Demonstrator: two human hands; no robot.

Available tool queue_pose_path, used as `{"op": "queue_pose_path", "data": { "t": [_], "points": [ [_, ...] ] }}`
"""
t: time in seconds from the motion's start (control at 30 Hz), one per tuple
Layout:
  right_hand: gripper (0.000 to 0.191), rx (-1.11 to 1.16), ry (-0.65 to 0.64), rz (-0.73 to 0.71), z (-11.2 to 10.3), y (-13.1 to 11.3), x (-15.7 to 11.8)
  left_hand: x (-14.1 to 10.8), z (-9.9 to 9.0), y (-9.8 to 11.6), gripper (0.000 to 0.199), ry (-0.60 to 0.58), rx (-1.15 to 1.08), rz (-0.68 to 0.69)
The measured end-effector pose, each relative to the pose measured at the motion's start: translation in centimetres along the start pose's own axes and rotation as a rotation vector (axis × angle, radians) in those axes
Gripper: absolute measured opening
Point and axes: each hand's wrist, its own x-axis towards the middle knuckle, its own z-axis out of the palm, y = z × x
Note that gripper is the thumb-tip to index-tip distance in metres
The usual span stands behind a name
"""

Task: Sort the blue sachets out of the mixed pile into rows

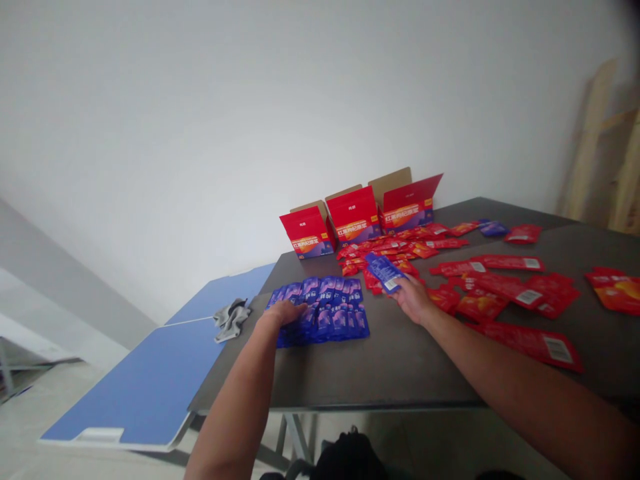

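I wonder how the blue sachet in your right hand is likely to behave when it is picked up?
The blue sachet is probably light and slightly stiff, since the right hand grips it near one end and it shows no obvious droop. Its shiny film may feel slippery. Like the overlapping blue sachets on the table, it looks flat, so it seems unlikely to roll.

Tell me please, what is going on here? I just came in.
A person stands at a dark table. The right hand holds one blue sachet, and the left hand lies on a group of blue sachets set in rows. Many red sachets are spread over the table to the right and further away. Three open red cartons stand at the far side, and a gray cloth lies at the near table's edge.
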Motion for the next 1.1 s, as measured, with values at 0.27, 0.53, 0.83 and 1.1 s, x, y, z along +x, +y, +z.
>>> {"op": "queue_pose_path", "data": {
  "t": [0.27, 0.53, 0.83, 1.1],
  "points": [
    [0.02, -0.023, -0.037, 0.028, 0.3, -0.3, -0.5, -3.2, -3.3, 4.1, 0.044, 0.32, -0.06, 0.33],
    [0.025, -0.155, -0.112, 0.058, 0.6, -0.5, -1.2, -5.8, -0.8, 11.7, 0.033, 0.352, -0.08, 0.982],
    [0.023, -0.067, -0.238, 0.249, 0.5, -0.1, -1.5, -6.6, 1.8, 14.9, 0.033, 0.204, -0.065, 0.879],
    [0.026, -0.083, -0.335, 0.191, 0.2, 0.2, -1.4, -5.8, 1.7, 14.7, 0.034, 0.156, -0.419, 0.746]
  ]
}}
